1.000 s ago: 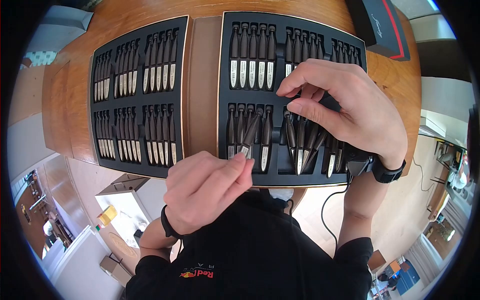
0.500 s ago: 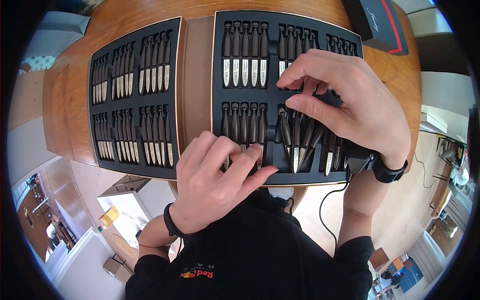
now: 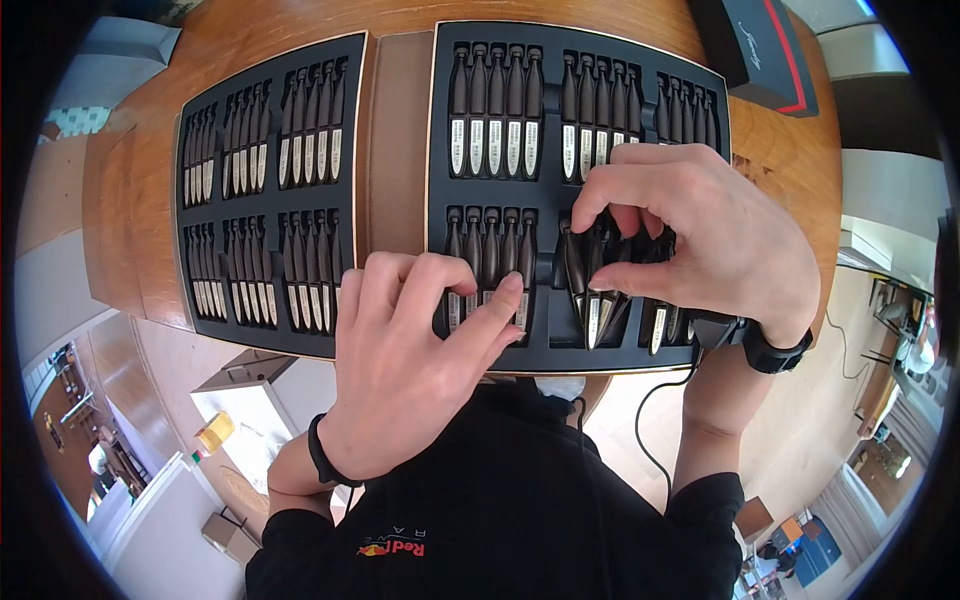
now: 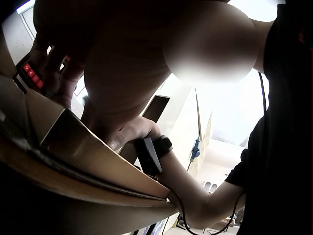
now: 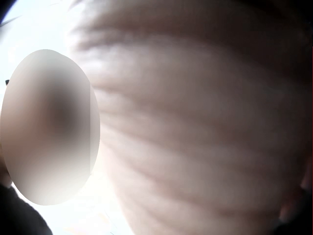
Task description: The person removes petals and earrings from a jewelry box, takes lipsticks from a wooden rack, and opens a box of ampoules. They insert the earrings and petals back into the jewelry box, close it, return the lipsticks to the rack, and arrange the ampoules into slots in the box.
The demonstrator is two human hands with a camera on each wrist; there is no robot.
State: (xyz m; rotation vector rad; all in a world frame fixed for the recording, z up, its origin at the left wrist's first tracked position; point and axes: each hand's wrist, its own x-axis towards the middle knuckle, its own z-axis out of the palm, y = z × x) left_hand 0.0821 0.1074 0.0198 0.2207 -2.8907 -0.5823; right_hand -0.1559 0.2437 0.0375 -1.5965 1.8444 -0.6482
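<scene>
My left hand [image 3: 405, 345] lies over the lower-left compartment of the right tray [image 3: 560, 192], its thumb and fingertips touching slim, dark, bottle-shaped tubes [image 3: 490, 240] with pale labels. Those tubes stand side by side in their slot. Over the neighbouring compartment my right hand [image 3: 715, 230] is bent, thumb and forefinger apart at several tubes [image 3: 593, 315] that lean at uneven angles. Its palm hides part of them. The left wrist view has the right hand [image 4: 132, 133] beyond the box's edge [image 4: 93, 154]. Blurred skin of the right hand [image 5: 195, 127] fills the right wrist view.
A second tray [image 3: 270, 200] with rows of the same tubes is on the left, across a brown spine [image 3: 398, 150]. A black box with a red stripe [image 3: 755, 55] stands at the back right of the wooden table [image 3: 290, 32]. A cable [image 3: 645, 415] hangs from the right wrist.
A tilted tube that the left hand held was laid into the lower-left row and let go; that hand now rests on the row. The right hand has lowered towards the leaning tubes.
</scene>
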